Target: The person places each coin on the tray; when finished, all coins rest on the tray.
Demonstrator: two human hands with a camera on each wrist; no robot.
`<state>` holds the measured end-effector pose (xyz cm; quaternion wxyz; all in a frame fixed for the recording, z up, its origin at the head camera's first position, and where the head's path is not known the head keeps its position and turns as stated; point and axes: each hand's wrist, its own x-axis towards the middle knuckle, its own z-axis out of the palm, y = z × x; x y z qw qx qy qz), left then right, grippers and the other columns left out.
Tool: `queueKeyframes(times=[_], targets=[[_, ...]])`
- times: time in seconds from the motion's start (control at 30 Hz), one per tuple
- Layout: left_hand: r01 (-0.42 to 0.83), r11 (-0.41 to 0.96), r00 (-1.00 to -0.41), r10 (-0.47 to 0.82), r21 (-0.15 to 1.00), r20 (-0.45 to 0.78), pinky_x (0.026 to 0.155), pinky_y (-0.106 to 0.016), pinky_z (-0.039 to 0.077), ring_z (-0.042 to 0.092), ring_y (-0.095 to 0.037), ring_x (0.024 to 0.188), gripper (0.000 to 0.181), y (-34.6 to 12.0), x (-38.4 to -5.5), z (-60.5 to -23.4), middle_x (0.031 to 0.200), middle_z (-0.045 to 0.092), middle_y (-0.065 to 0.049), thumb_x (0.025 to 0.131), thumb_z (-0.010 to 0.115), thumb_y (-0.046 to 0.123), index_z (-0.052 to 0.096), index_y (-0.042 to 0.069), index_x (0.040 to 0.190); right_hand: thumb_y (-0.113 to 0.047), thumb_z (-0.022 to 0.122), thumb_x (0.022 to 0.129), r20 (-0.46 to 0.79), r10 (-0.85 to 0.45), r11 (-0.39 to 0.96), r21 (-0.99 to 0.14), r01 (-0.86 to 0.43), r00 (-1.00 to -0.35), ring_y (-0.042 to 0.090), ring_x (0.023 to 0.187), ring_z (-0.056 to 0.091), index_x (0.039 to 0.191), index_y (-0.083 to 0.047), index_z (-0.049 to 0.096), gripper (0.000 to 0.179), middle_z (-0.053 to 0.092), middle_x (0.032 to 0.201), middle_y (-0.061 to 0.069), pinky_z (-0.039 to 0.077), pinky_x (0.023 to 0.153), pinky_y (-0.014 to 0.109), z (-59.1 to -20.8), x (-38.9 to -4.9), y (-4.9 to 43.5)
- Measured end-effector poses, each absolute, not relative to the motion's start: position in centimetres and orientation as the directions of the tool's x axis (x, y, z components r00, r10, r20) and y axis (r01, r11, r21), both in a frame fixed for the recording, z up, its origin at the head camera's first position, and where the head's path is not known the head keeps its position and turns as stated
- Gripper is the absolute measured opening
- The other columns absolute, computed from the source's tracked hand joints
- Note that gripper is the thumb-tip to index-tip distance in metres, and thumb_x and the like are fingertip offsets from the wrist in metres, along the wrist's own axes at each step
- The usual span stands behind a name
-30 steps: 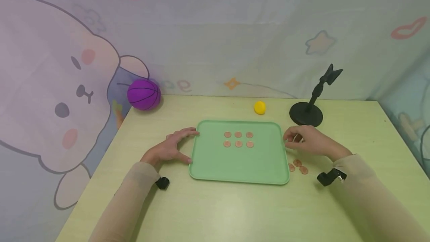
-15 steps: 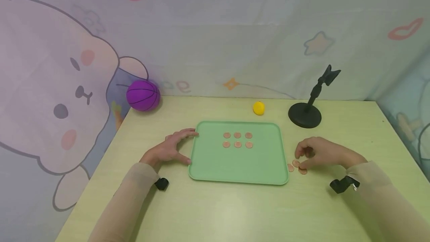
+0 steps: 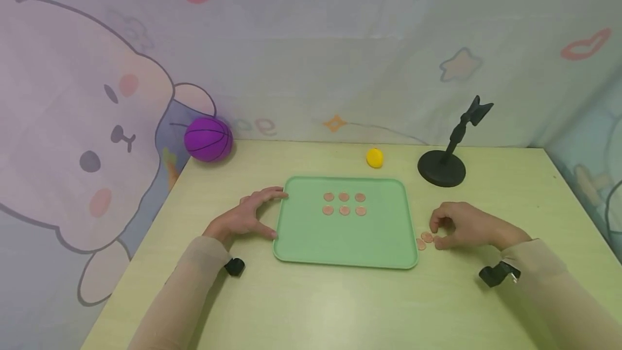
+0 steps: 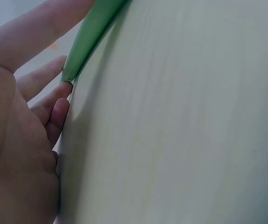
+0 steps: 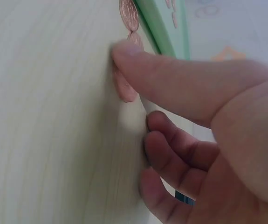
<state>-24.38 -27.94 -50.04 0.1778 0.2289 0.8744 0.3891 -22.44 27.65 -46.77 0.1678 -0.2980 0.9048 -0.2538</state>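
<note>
The green tray [image 3: 345, 244] lies flat, with several copper coins [image 3: 344, 210] in two rows on it. My left hand [image 3: 245, 215] is at the tray's left side, thumb and fingers spread and touching its rim; in the left wrist view, fingertips [image 4: 65, 88] meet the green edge. Beyond the tray's right side, my right hand [image 3: 464, 226] is low over the table, thumb and index finger at a copper coin [image 5: 124, 88] partly hidden by the thumb. Two more coins [image 3: 427, 237] lie between this hand and the tray.
A black stand [image 3: 442, 169] with a round base is behind the right hand. The yellow ball-like object [image 3: 374, 157] sits behind the tray, and a purple ball [image 3: 208, 140] at the table's back left corner. A printed cloth [image 3: 301, 69] hangs behind the table.
My right hand has moved from the tray's right rim, right and towards me, down to the loose coins, and its thumb now covers one. My left hand has stayed at the tray.
</note>
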Motion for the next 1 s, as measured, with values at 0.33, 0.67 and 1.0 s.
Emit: queueKeyframes(times=[0.33,0.67,1.0], targets=[[0.263,0.595,-0.834,0.537,0.759,-0.132,0.123,-0.063,0.004,0.018,-0.031,0.158,0.097,-27.8,-24.4,-50.1,0.172,0.028,0.001,0.072,0.097,0.031,0.05,0.028,0.156,-0.016,0.085,0.088,-0.117,-0.606,0.698,-0.552,-0.456,-0.787,0.01,0.083,0.056,0.091,-0.025,0.072,0.016,0.062,0.09,-0.008,0.051,0.076,0.026,-47.5,-22.9,29.0],[0.274,0.586,-0.83,0.544,0.763,-0.12,0.123,-0.064,0.002,0.019,-0.034,0.158,0.097,-27.7,-24.4,-50.2,0.172,0.028,-0.002,0.072,0.097,0.03,0.05,0.026,0.156,-0.009,0.084,0.088,-0.092,-0.618,0.685,-0.55,-0.477,-0.781,0.01,0.083,0.054,0.09,-0.024,0.071,0.021,0.059,0.089,-0.008,0.05,0.075,0.026,-47.8,-22.8,29.2],[0.284,0.589,-0.826,0.551,0.756,-0.119,0.123,-0.064,0.0,0.018,-0.034,0.159,0.096,-27.8,-24.5,-50.0,0.173,0.027,-0.003,0.073,0.097,0.032,0.05,0.025,0.156,0.0,0.082,0.086,-0.042,-0.626,0.679,-0.521,-0.517,-0.779,0.009,0.08,0.046,0.087,-0.025,0.064,0.031,0.05,0.083,-0.006,0.042,0.071,0.026,-48.4,-22.7,28.8]])
